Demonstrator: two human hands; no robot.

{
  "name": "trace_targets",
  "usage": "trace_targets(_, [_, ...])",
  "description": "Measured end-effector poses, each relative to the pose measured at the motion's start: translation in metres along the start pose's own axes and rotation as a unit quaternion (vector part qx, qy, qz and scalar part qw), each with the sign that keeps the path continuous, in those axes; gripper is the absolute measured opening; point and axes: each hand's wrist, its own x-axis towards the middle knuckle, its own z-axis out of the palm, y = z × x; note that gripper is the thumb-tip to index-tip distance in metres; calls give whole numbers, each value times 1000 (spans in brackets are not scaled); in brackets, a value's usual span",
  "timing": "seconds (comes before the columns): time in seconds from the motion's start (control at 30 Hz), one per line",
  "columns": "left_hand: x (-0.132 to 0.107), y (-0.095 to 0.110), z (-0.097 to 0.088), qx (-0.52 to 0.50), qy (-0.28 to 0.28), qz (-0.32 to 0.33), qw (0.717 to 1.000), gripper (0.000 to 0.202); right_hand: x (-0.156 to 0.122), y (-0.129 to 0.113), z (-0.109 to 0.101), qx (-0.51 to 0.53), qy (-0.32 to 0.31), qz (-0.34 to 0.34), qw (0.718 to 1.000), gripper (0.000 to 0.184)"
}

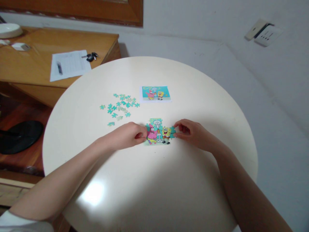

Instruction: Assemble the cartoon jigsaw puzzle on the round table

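Head view: a partly assembled puzzle lies flat near the middle of a round white tabletop, between the person's two hands. It shows pink, pale and yellow cartoon figures side by side on teal; its outline is uneven, with the middle section rising above the rest.

The left hand is at the puzzle's left edge, thumb and fingers bent close together. Whether it grips that edge or only presses it cannot be told. The right hand is at the opposite edge, thumb and forefinger narrowly apart beside the teal part next to the yellow figure; whether they pinch it is also unclear.

Beyond the left hand, loose pieces, mostly teal and pale green, lie scattered. To their right, past the puzzle, rests a printed picture with the same three figures.

Behind, at the left, a wooden tabletop carries a printed sheet, with keys at its right edge and a white block farther left.
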Motion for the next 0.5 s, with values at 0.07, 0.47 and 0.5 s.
trace_targets(0.07, [0,-1,1,13,3,-11,1000,13,0,0,0,4,-1,2,1000,20])
trace_targets(0.47, [1,-6,2,37,9,-15,999,17,0,0,0,10,1,6,1000,20])
trace_targets(0.5, [1,-6,2,41,8,-13,999,18,0,0,0,9,2,5,1000,19])
